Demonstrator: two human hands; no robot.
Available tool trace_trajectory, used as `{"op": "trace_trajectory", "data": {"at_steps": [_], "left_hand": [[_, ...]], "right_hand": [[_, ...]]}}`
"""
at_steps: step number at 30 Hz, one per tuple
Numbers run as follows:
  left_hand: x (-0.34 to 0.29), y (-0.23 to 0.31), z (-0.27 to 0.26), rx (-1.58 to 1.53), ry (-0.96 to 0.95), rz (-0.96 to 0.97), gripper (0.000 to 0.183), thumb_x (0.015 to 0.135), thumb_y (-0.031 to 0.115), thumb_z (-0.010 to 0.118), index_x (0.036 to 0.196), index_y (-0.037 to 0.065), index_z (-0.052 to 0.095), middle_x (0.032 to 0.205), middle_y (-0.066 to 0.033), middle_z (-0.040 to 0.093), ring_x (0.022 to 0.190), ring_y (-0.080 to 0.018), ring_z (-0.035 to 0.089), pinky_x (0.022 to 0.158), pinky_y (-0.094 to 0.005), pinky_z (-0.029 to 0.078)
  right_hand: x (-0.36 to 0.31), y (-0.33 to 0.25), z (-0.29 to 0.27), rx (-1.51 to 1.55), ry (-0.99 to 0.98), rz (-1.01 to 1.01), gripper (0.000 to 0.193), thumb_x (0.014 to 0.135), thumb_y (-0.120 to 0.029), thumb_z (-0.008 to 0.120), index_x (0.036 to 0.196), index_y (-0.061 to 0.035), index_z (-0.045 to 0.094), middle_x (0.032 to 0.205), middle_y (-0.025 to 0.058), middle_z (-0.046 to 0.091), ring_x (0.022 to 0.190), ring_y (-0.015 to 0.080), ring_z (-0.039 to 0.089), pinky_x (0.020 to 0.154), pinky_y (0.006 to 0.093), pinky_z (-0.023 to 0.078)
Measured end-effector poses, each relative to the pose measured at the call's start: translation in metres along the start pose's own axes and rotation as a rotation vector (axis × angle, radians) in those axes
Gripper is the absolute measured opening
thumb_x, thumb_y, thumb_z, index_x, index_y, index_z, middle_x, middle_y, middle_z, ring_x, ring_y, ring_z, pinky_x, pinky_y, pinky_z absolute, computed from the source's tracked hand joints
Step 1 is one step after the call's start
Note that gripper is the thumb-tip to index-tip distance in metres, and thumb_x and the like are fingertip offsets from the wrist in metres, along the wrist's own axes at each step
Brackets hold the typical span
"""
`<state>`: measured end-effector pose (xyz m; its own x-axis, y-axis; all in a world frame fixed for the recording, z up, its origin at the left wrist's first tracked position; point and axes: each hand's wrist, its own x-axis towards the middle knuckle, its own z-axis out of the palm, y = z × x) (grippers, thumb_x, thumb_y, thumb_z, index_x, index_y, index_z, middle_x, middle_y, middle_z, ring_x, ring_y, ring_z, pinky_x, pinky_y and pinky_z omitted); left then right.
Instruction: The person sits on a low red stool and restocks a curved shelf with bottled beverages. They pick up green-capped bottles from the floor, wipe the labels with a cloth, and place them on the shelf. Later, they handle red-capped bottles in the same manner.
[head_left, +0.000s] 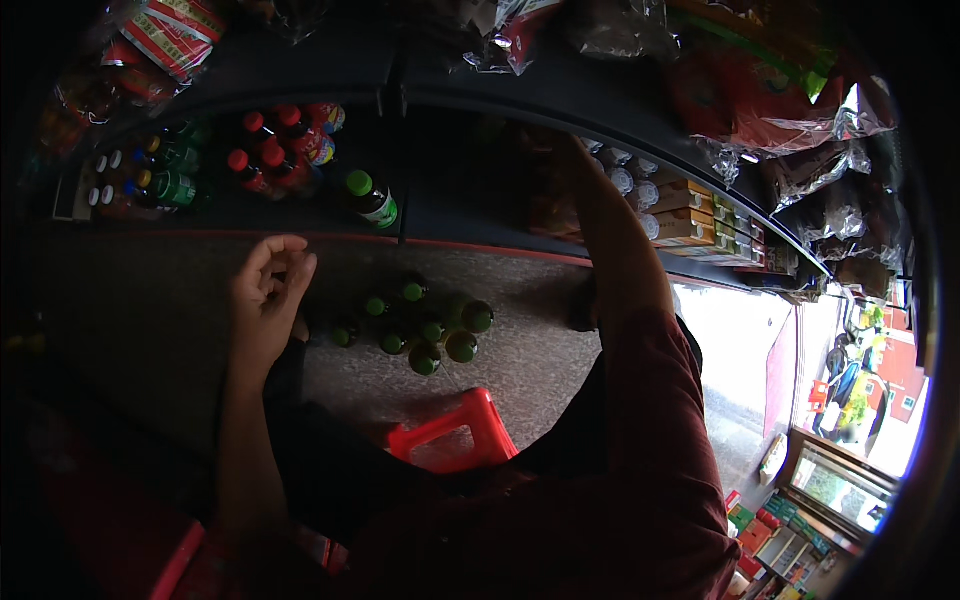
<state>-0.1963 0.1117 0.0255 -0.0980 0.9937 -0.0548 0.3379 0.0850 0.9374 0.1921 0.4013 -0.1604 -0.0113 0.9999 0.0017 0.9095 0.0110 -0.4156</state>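
Observation:
My left hand (270,281) hovers before the lower shelf's front edge. Its fingers are loosely bent, thumb apart, and nothing shows between them. My right arm stretches forward into the shelf; the right hand (552,148) is in deep shadow beside dark bottles, so its fingers and anything in them cannot be made out. On the shelf, between my hands, a green-capped bottle (372,199) stands alone. Several more green-capped bottles (425,358) stand grouped on the floor in front of me, below the shelf.
Red-capped bottles (270,155) and mixed green and brown bottles (160,178) fill the shelf's left part. Boxed drink cartons (688,228) line its right. Bagged goods (770,90) overhang above. A red plastic stool (465,432) stands close to my legs; a bright doorway (735,340) lies right.

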Motion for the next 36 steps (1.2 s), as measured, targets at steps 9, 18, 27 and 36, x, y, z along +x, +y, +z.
{"op": "trace_trajectory", "data": {"at_steps": [9,18,27,36], "left_hand": [[-0.003,0.000,0.010,0.022,-0.064,-0.032,0.022,0.089,0.016,0.068,0.106,0.003,0.063,0.090,-0.0047,0.064,0.076,-0.0078,0.060,0.052,-0.0201,0.044],[-0.002,-0.008,0.017,0.101,-0.114,-0.037,0.022,0.088,0.018,0.069,0.104,0.005,0.063,0.091,-0.0021,0.066,0.087,-0.0114,0.062,0.061,-0.0225,0.044],[0.006,0.000,0.024,0.094,-0.148,-0.040,0.023,0.087,0.019,0.070,0.104,0.005,0.063,0.089,-0.0009,0.064,0.084,-0.0099,0.061,0.061,-0.0216,0.043],[0.001,-0.014,0.016,0.123,-0.114,-0.044,0.022,0.087,0.020,0.070,0.104,0.006,0.064,0.086,0.0003,0.064,0.079,-0.0075,0.059,0.060,-0.0214,0.040]], "right_hand": [[0.013,0.000,0.002,0.030,-0.009,-0.016,0.040,0.091,-0.045,0.053,0.106,-0.0089,0.064,0.097,0.0105,0.065,0.088,0.0235,0.063,0.076,0.0383,0.049],[0.017,-0.010,0.006,0.063,-0.002,-0.042,0.035,0.092,-0.041,0.053,0.105,-0.0102,0.064,0.096,0.0098,0.064,0.087,0.0225,0.062,0.075,0.0387,0.049],[0.009,0.001,0.030,-0.026,0.254,-0.168,0.030,0.093,-0.037,0.052,0.104,-0.0115,0.065,0.095,0.0090,0.063,0.087,0.0216,0.061,0.073,0.0391,0.048],[-0.134,-0.237,-0.007,0.416,0.450,-0.642,0.029,0.075,-0.031,0.077,0.095,-0.0117,0.067,0.089,0.0100,0.057,0.084,0.0295,0.057,0.068,0.0388,0.052]]}}
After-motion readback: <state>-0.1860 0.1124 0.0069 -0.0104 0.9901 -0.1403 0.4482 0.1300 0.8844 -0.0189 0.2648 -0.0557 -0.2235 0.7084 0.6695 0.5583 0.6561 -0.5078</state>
